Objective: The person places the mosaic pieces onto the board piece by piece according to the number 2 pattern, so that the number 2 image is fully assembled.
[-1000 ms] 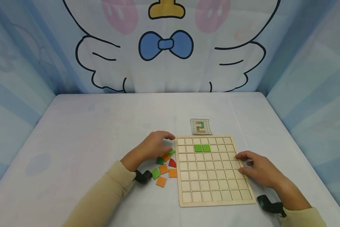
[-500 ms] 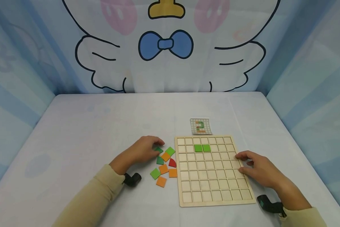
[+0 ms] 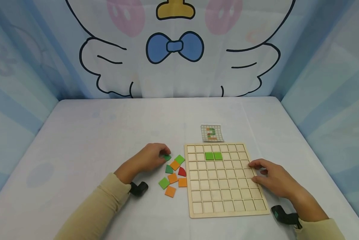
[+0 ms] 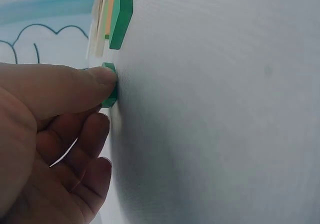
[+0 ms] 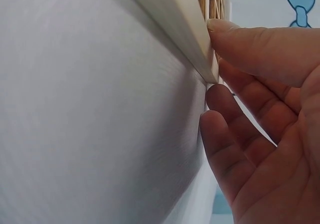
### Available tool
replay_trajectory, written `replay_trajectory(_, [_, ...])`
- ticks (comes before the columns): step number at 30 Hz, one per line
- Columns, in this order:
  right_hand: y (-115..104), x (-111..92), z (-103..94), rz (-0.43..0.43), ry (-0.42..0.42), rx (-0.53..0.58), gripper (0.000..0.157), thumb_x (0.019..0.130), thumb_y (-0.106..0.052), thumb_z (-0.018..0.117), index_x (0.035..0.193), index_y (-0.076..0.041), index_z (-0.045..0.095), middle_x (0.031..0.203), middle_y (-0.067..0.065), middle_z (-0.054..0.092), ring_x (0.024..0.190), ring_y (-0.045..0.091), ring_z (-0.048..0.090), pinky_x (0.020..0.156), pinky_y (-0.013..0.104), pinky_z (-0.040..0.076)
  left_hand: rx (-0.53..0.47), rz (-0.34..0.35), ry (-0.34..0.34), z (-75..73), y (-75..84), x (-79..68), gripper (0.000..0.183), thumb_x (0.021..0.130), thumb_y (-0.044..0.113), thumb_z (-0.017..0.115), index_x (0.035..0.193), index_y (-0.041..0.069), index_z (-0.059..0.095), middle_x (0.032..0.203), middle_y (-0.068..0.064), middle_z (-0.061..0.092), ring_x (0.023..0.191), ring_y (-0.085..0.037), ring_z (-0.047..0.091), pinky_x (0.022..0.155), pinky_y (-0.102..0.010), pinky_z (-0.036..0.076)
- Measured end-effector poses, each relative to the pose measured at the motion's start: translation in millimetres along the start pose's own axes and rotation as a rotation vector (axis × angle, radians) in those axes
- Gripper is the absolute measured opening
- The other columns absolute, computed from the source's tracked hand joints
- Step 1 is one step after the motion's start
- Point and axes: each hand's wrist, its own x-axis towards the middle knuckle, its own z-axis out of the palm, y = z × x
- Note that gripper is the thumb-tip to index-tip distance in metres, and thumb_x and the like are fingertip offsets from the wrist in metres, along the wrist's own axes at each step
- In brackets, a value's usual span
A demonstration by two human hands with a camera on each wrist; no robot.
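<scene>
In the head view my left hand [image 3: 151, 157] is at the far left of a group of loose tiles, its thumb and forefinger pinching a dark green tile [image 3: 167, 157]. The left wrist view has the thumb pressed on that tile [image 4: 109, 85] close to the cloth, the other fingers bent behind. My right hand [image 3: 276, 178] rests at the right edge of the wooden grid board [image 3: 227, 215]. Its thumb touches the board's rim [image 5: 192, 29] in the right wrist view, with the fingers loosely bent beside it. Two light green tiles [image 3: 213, 156] sit side by side in the board's second row.
Between left hand and board lie another dark green tile [image 3: 169, 169], a red tile [image 3: 181, 171], light green tiles [image 3: 164, 183] and several orange tiles [image 3: 170, 191]. Behind the board is a small pattern card [image 3: 211, 133]. Printed curtains surround the white-covered table [image 3: 107, 126].
My left hand has drawn back leftward from the board's left edge and now pinches the dark green tile, which has shifted slightly left. The right hand stays at the board.
</scene>
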Motion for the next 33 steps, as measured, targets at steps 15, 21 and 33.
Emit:
replay_trajectory(15, [-0.6,0.4,-2.5,0.002,-0.009,0.002,0.040,0.091,-0.013,0.073,0.128,-0.003,0.061,0.125,0.016,0.063,0.105,0.034,0.061,0.088,0.052,0.048,0.082,0.022,0.033,-6.5,-5.3,-2.0,0.037,0.086,0.018,0.081,0.118,0.009,0.067,0.115,-0.004,0.064,0.105,-0.022,0.056,0.096,-0.038,0.048])
replay_trajectory(21, [-1.2,0.4,-2.2,0.005,-0.014,0.008,0.040,0.090,-0.013,0.073,0.127,-0.003,0.061,0.125,0.017,0.064,0.105,0.034,0.061,0.088,0.052,0.048,0.056,0.019,-0.024,-6.8,-4.1,-0.3,0.036,0.090,0.005,0.071,0.126,0.012,0.067,0.128,-0.005,0.062,0.118,-0.025,0.054,0.103,-0.042,0.044])
replay_trajectory(33, [-1.2,-0.3,-1.1,-0.003,-0.008,0.012,0.039,0.091,-0.013,0.073,0.127,-0.003,0.061,0.124,0.016,0.064,0.105,0.033,0.061,0.089,0.052,0.048,0.088,0.035,0.003,-5.5,-5.6,-0.9,0.026,0.089,0.002,0.072,0.114,0.010,0.070,0.109,0.000,0.066,0.105,-0.021,0.055,0.097,-0.039,0.047])
